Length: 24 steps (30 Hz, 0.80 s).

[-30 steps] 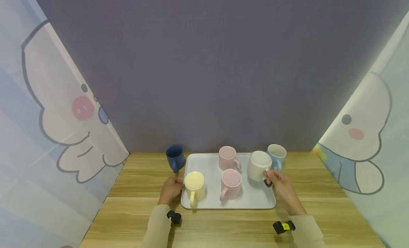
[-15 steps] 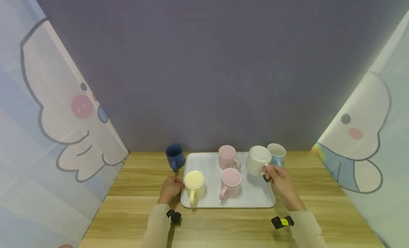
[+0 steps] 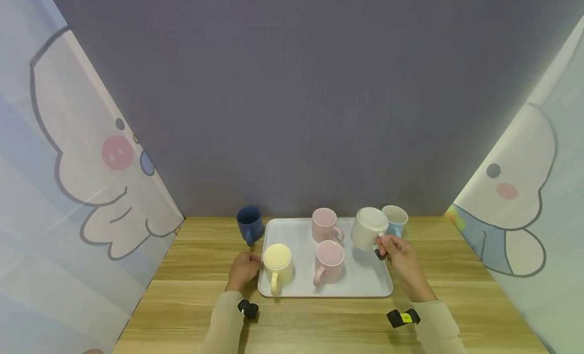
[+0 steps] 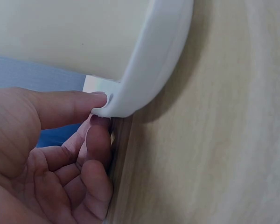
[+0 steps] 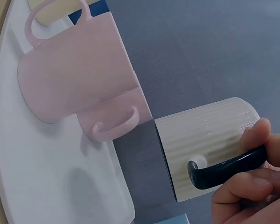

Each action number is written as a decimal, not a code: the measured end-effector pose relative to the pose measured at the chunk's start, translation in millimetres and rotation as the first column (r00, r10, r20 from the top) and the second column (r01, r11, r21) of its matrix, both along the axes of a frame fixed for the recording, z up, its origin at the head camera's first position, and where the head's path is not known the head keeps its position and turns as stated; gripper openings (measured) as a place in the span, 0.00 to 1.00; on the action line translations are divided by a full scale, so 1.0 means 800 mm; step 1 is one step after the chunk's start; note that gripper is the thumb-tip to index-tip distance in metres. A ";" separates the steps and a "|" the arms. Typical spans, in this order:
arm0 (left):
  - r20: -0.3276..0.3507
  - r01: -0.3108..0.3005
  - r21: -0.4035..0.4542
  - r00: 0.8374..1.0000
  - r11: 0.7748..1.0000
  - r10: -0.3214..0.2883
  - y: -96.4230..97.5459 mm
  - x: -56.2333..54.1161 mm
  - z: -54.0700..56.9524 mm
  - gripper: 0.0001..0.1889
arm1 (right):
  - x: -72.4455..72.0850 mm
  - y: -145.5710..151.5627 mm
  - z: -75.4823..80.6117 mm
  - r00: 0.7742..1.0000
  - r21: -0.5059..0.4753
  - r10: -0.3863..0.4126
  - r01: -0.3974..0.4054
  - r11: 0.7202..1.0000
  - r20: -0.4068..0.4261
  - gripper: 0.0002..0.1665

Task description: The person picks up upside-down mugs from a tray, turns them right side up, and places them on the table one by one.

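My right hand [image 3: 399, 257] grips the dark handle [image 5: 228, 168] of a ribbed white mug [image 3: 368, 229]. The mug is upside down, its flat base facing up, and hangs over the back right part of a white tray [image 3: 360, 283]. In the right wrist view a gap separates it from the tray. My left hand [image 3: 245, 268] pinches the tray's left rim, thumb [image 4: 74, 105] on top. Beside that hand a yellow mug [image 3: 279, 268] stands on the tray. Two pink mugs, one in front [image 3: 332, 265] and one behind [image 3: 324, 227], stand near the tray's middle.
A dark blue mug [image 3: 250, 224] stands upright on the wooden table [image 3: 319, 323], left of the tray. At the tray's back right, a light blue mug [image 3: 396, 219] is partly hidden behind the white mug. A grey wall [image 3: 310, 115] rises behind the table.
Over the first half second my right hand and the white mug moved slightly up and back; since then they have barely moved. My left hand keeps its place on the tray rim.
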<state>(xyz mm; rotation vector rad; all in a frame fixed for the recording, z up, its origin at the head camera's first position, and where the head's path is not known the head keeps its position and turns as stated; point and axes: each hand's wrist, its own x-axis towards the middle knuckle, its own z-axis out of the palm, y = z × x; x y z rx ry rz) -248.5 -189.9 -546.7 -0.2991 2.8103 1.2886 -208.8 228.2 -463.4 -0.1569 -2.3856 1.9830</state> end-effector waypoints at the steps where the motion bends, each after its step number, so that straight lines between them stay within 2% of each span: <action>1: 0.000 0.002 -0.001 1.000 1.000 -0.002 0.000 0.000 0.000 0.06 | 0.000 0.000 0.000 1.000 -0.001 0.000 0.000 1.000 -0.002 0.24; 11: 0.002 -0.011 -0.005 1.000 1.000 0.011 0.000 0.000 -0.001 0.06 | 0.001 -0.004 0.004 1.000 -0.035 -0.002 0.002 0.999 -0.015 0.24; 15: -0.003 -0.011 0.002 1.000 1.000 0.011 0.000 -0.001 -0.003 0.06 | 0.002 -0.006 0.004 0.999 -0.134 0.009 -0.014 0.991 -0.033 0.21; 17: -0.004 -0.010 0.004 1.000 1.000 0.010 0.001 -0.001 -0.004 0.06 | 0.003 -0.007 0.003 0.999 -0.208 0.031 -0.039 0.977 -0.043 0.19; 19: -0.001 -0.015 0.003 1.000 1.000 0.015 0.001 -0.001 -0.005 0.06 | 0.003 -0.007 0.000 0.995 -0.323 0.068 -0.087 0.942 -0.069 0.18; 21: -0.002 -0.015 0.001 1.000 1.000 0.015 0.001 -0.002 -0.005 0.06 | 0.003 -0.006 -0.004 0.985 -0.452 0.126 -0.168 0.876 -0.121 0.18; 22: -0.002 -0.017 -0.001 1.000 1.000 0.017 0.001 -0.001 -0.005 0.06 | 0.003 -0.006 -0.007 0.975 -0.522 0.158 -0.218 0.825 -0.157 0.18; 24: -0.001 -0.019 -0.002 1.000 1.000 0.019 0.001 -0.001 -0.005 0.05 | 0.001 -0.007 -0.011 0.948 -0.641 0.217 -0.317 0.699 -0.233 0.20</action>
